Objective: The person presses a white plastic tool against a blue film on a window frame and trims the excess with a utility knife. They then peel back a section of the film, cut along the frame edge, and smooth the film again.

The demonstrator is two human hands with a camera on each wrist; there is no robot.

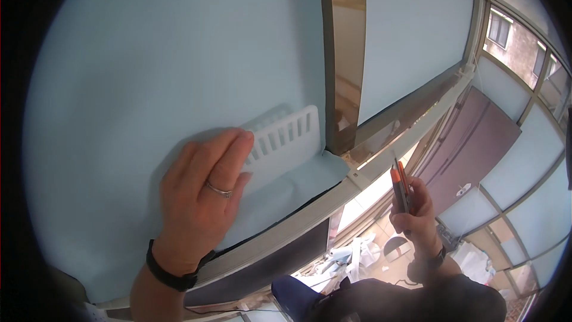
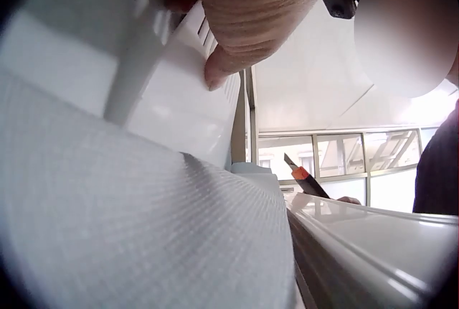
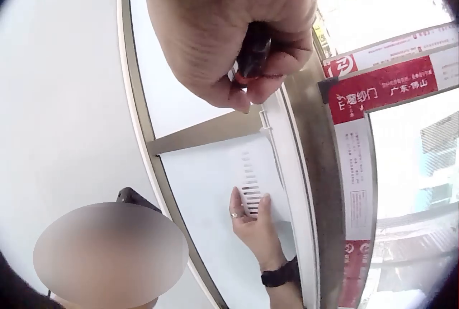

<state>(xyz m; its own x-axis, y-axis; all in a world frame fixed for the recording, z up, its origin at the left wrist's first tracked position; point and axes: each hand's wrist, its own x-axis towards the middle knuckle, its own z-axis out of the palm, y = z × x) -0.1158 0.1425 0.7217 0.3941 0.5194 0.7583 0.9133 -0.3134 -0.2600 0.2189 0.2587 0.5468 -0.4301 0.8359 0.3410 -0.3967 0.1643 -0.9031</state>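
Observation:
My left hand [image 1: 205,194], with a ring and a black wristband, grips a white slotted scraper [image 1: 289,143] by its near end. The scraper stands against a pale blue sheet [image 1: 149,53] covering a panel, close to the panel's lower corner. Below it, a loose flap [image 1: 319,173] of the sheet folds out over the white frame rail [image 1: 277,220]. Off to the right and apart from the panel, my right hand [image 1: 420,209] holds a utility knife [image 1: 400,194] with orange parts. Its blade sticks out, pointing up in the left wrist view. Fingers cover part of the scraper's slots.
A shiny gold-brown frame bar [image 1: 347,48] divides the sheeted panel from a second pale blue panel [image 1: 417,36]. White scraps [image 1: 360,253] lie on the floor below. A mauve door-like panel [image 1: 471,143] and windows stand at the right. Red-and-white tape [image 3: 384,90] runs along a frame.

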